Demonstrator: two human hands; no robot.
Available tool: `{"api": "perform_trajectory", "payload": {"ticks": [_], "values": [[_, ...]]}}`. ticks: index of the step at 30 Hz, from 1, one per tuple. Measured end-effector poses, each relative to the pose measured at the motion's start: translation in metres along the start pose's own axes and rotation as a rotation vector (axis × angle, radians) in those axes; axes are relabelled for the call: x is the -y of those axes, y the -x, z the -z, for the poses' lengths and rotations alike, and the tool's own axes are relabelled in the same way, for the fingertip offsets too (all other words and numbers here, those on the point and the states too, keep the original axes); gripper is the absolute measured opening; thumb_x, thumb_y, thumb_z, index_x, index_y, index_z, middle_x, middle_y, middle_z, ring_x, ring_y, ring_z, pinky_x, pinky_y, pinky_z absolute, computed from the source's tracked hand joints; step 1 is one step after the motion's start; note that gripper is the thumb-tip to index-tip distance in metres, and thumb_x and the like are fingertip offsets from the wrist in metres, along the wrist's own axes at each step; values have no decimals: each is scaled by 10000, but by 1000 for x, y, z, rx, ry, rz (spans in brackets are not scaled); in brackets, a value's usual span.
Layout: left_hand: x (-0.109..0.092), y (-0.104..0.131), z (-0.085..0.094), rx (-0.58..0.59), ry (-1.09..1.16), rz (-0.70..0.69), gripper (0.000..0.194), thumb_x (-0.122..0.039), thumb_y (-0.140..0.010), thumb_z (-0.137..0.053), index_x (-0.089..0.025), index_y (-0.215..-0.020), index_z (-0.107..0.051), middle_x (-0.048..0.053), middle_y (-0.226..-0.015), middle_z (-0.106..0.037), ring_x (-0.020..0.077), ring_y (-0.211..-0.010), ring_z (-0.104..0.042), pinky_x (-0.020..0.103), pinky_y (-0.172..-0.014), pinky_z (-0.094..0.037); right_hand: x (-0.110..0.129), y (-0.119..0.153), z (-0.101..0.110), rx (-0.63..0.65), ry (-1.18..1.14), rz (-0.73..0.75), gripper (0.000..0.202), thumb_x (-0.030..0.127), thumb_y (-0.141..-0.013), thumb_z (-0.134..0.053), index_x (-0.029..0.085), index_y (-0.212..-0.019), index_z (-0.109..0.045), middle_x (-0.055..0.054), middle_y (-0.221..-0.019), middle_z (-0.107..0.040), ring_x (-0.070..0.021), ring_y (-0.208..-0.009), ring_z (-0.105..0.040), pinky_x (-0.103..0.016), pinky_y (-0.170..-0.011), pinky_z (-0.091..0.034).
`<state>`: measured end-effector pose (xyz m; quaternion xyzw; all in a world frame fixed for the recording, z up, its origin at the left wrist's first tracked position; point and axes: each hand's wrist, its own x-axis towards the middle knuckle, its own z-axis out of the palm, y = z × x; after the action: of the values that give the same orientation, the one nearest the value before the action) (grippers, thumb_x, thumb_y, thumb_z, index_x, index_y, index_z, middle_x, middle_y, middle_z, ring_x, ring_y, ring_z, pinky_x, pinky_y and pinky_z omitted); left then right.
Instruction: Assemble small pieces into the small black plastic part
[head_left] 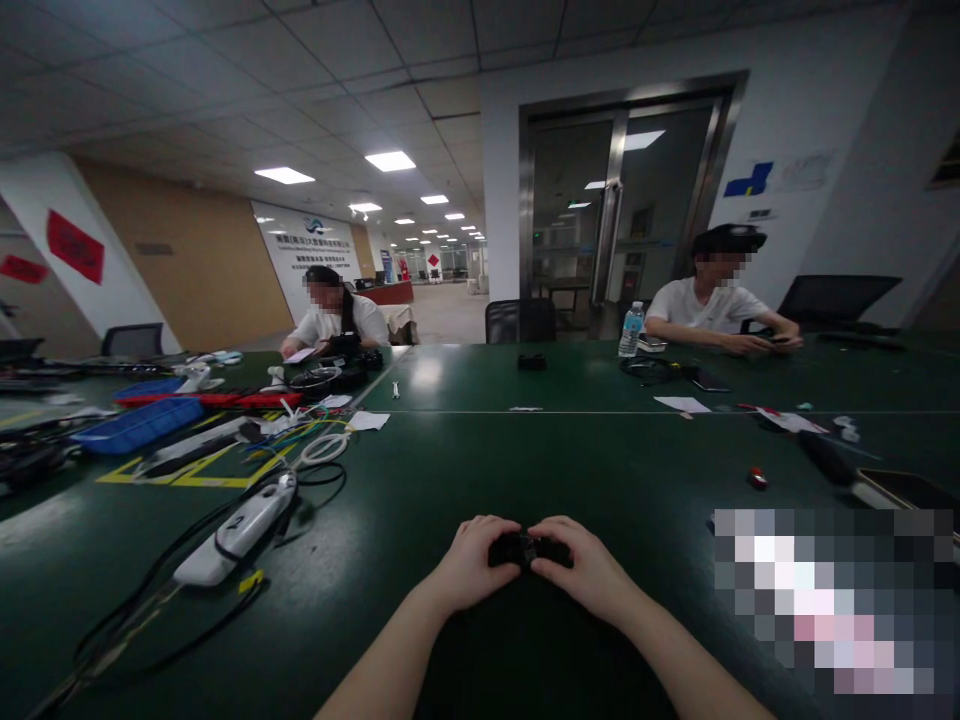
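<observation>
Two bare hands are brought close together low in the view, forearms angled inward from either side. A small dark object (pixel 528 549) is pinched between thumb and fingers at each end, the left hand (pixel 480 562) and the right hand (pixel 579 566) both closed narrowly on it; its exact kind cannot be told. It is held just over the green table (pixel 420 480). To the left of the grip, a white power strip (pixel 238 530) is laid among black cables; farther left, a blue tray (pixel 139 424) is seen. Beyond the grip, a water bottle (pixel 631 331) is stood near a seated person (pixel 712 305). The ceiling is lit by square panels.
</observation>
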<state>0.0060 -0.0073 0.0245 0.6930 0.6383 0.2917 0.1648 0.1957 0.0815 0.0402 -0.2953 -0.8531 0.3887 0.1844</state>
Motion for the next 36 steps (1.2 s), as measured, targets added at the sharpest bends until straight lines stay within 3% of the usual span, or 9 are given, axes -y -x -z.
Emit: {"api": "perform_trajectory", "payload": {"ticks": [5,15,21,30,36], "values": [[1,0,1,10,15,-3,454,-235,-717,-675,-261,-1149,-540,16,-1142,-586,221,-1077,-494,377,-969,-321,3,-1,-6,-11,21,-84,291,335,-816,-526,245,-1080,-609,-33,-1067,-616,-213,-1006,-553,-338,-859,-432],[-2,1,1,20,12,31,439,-244,-717,-648,-269,-1142,-540,23,-1128,-576,229,-1066,-495,373,-952,-328,10,-1,-6,-16,11,-164,300,328,-792,-552,253,-1077,-605,-27,-1084,-619,-216,-1037,-552,-324,-856,-435],[-2,1,1,17,2,21,454,-232,-711,-655,-269,-1145,-525,12,-1138,-571,220,-1074,-487,360,-954,-322,0,-3,-5,6,-47,-202,317,385,-881,-388,256,-1098,-581,-30,-1082,-622,-207,-1023,-567,-320,-826,-451],[-3,1,0,0,0,15,463,-223,-712,-665,-265,-1151,-527,13,-1174,-560,219,-1100,-479,362,-963,-319,-2,-4,-12,-27,-19,-166,273,317,-830,-486,245,-1072,-588,-28,-1077,-623,-203,-1030,-566,-320,-870,-434],[-7,1,3,24,10,35,470,-211,-708,-660,-277,-1154,-529,9,-1159,-565,213,-1076,-489,351,-938,-339,0,-3,-10,-42,-8,-157,288,388,-868,-414,243,-1032,-601,-33,-1022,-637,-203,-981,-583,-315,-838,-441]]}}
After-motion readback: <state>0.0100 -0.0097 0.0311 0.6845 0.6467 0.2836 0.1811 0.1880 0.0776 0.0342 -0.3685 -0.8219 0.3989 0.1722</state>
